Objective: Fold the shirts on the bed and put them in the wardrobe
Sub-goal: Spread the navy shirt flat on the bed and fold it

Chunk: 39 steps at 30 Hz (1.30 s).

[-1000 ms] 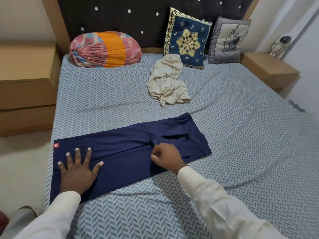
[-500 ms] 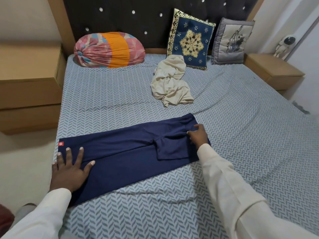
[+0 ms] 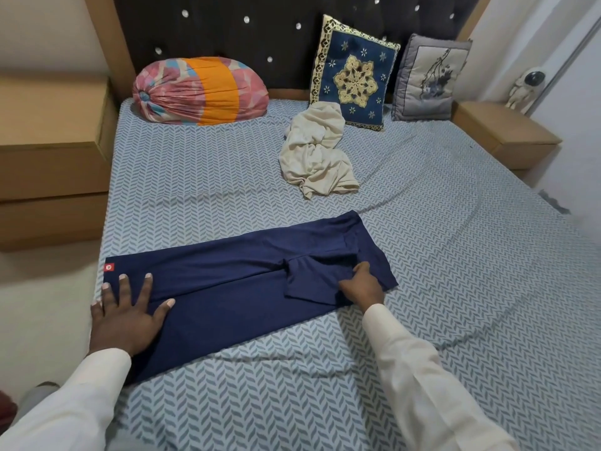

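While the left grip (image 3: 126, 315), fingers spread apart, pins the hem end of the long-folded navy-blue jersey shirt (image 3: 227, 288) across the grey herringbone-sheeted bed (image 3: 292, 385), the right grip (image 3: 361, 284) presses flat and unclenched on the tucked sleeve; sliding either could drag the folds askew.

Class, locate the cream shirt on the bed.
In the head view, the cream shirt lies crumpled right of centre, in front of the blue cushion.

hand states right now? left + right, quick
Left hand: open, fingers spread, pressing flat on the navy shirt.
Right hand: on the folded sleeve; cannot be told whether it pinches or just presses.
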### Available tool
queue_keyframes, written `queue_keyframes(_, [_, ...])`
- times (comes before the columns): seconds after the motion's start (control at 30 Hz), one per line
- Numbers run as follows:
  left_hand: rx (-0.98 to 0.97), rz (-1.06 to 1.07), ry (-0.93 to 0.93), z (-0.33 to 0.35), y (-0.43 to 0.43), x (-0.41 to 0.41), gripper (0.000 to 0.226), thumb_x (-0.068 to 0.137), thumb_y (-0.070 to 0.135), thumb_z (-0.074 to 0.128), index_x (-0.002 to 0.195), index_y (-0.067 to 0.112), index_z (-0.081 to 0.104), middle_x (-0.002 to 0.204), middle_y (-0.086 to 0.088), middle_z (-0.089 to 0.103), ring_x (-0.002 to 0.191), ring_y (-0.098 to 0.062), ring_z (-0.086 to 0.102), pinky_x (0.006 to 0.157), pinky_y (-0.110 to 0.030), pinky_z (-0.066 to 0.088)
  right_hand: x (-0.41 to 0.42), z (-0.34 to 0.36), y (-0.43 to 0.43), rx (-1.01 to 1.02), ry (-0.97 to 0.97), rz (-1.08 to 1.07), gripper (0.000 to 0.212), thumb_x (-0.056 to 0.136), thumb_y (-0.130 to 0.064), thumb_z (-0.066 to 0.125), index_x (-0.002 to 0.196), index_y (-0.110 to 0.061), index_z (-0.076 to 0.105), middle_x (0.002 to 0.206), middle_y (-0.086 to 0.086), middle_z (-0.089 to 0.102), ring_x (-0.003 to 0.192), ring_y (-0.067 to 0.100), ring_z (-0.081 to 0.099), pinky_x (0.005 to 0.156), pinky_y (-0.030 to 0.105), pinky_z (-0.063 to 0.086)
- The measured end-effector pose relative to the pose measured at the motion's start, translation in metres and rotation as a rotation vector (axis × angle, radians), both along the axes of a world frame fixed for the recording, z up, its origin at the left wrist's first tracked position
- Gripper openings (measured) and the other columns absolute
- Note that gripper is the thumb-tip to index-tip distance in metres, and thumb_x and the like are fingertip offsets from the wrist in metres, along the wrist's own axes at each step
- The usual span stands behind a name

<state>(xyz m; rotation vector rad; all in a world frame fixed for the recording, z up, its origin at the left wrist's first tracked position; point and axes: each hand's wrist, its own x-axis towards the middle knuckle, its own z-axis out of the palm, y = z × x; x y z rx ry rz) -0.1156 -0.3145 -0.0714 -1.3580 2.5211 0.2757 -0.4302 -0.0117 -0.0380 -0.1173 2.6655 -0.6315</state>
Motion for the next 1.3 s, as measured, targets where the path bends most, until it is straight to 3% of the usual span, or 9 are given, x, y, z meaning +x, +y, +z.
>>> queue_keyframes(0.13, [-0.093, -0.008, 0.080, 0.009, 0.002, -0.009, 0.082, 0.087, 0.075, 0.016, 0.155, 0.028, 0.017, 0.162, -0.014, 0.010, 0.149, -0.033, 0.001, 0.117, -0.048, -0.001, -0.002, 0.001, -0.009, -0.045, 0.353, 0.140, 0.049, 0.080, -0.023, 0.064, 0.125, -0.014, 0.047, 0.122, 0.014, 0.052, 0.114, 0.039, 0.048, 0.090, 0.043, 0.043])
queue_keyframes(0.23, [-0.159, -0.050, 0.096, 0.015, 0.001, -0.023, 0.075, 0.093, 0.067, 0.017, 0.155, 0.024, 0.021, 0.161, -0.014, 0.017, 0.149, -0.033, 0.005, 0.117, -0.051, -0.003, -0.009, 0.000, -0.027, -0.015, 0.456, 0.329, 0.046, 0.086, -0.028, 0.059, 0.131, -0.018, 0.052, 0.126, 0.011, 0.052, 0.114, 0.035, 0.047, 0.094, 0.044, 0.042])
queue_keyframes(0.4, [-0.124, -0.130, 0.015, 0.020, -0.008, -0.047, 0.065, 0.099, 0.057, 0.015, 0.156, 0.027, 0.006, 0.163, -0.012, 0.010, 0.150, -0.032, 0.001, 0.117, -0.054, -0.006, -0.030, -0.009, -0.041, 0.309, 0.335, 0.357, 0.042, 0.095, -0.035, 0.045, 0.129, -0.013, 0.053, 0.135, 0.013, 0.052, 0.121, 0.036, 0.045, 0.097, 0.042, 0.039])
queue_keyframes(0.57, [0.062, -0.035, 0.002, 0.006, -0.031, -0.047, 0.071, 0.096, 0.065, 0.015, 0.155, 0.033, -0.007, 0.163, -0.009, -0.010, 0.150, -0.032, -0.007, 0.120, -0.050, -0.003, -0.056, -0.004, -0.068, 0.320, 0.412, 0.311, 0.045, 0.097, -0.041, 0.040, 0.129, -0.014, 0.055, 0.138, 0.012, 0.050, 0.125, 0.038, 0.040, 0.101, 0.046, 0.036])
queue_keyframes(0.73, [-0.049, -0.038, 0.087, -0.012, -0.025, -0.036, 0.076, 0.090, 0.071, 0.004, 0.154, 0.034, -0.010, 0.163, -0.007, -0.011, 0.149, -0.033, -0.011, 0.118, -0.051, -0.008, -0.097, -0.008, -0.079, 0.339, 0.109, 0.387, 0.066, 0.095, -0.046, 0.042, 0.154, -0.023, 0.025, 0.162, 0.003, 0.020, 0.141, 0.039, 0.023, 0.110, 0.049, 0.028])
queue_keyframes(0.9, [-0.098, -0.031, 0.091, -0.013, -0.030, -0.035, 0.084, 0.081, 0.078, 0.001, 0.155, 0.038, 0.001, 0.164, -0.006, 0.001, 0.149, -0.033, 0.001, 0.117, -0.049, 0.000, -0.119, -0.012, -0.087, 0.392, -0.012, 0.327, 0.081, 0.090, -0.058, 0.038, 0.158, -0.025, 0.008, 0.166, -0.001, 0.004, 0.148, 0.039, 0.009, 0.119, 0.050, 0.017])
queue_keyframes(1.03, [-0.073, -0.066, 0.039, -0.003, -0.043, -0.035, 0.081, 0.084, 0.082, 0.013, 0.153, 0.042, -0.004, 0.164, -0.005, -0.003, 0.150, -0.029, 0.001, 0.118, -0.046, 0.006, -0.121, -0.001, -0.102, 0.483, -0.054, 0.312, 0.089, 0.081, -0.059, 0.042, 0.157, -0.023, 0.014, 0.164, 0.002, 0.011, 0.148, 0.036, 0.012, 0.118, 0.052, 0.016])
queue_keyframes(1.17, [-0.030, -0.051, 0.079, 0.008, -0.039, -0.027, 0.078, 0.091, 0.071, 0.026, 0.156, 0.032, 0.008, 0.163, -0.011, 0.004, 0.149, -0.032, 0.003, 0.118, -0.046, 0.010, -0.077, 0.013, -0.122, 0.486, 0.281, 0.331, 0.058, 0.086, -0.040, 0.050, 0.138, -0.014, 0.047, 0.145, 0.011, 0.043, 0.132, 0.037, 0.035, 0.103, 0.049, 0.032])
queue_keyframes(1.3, [-0.058, 0.154, 0.271, 0.011, -0.008, 0.004, 0.075, 0.090, 0.052, 0.055, 0.150, 0.013, 0.033, 0.150, -0.021, 0.036, 0.131, -0.041, 0.037, 0.102, -0.051, 0.036, 0.000, -0.003, -0.156, 0.207, 0.446, 0.567, 0.033, 0.091, -0.040, 0.050, 0.115, -0.021, 0.062, 0.123, 0.011, 0.060, 0.114, 0.036, 0.049, 0.092, 0.046, 0.039])
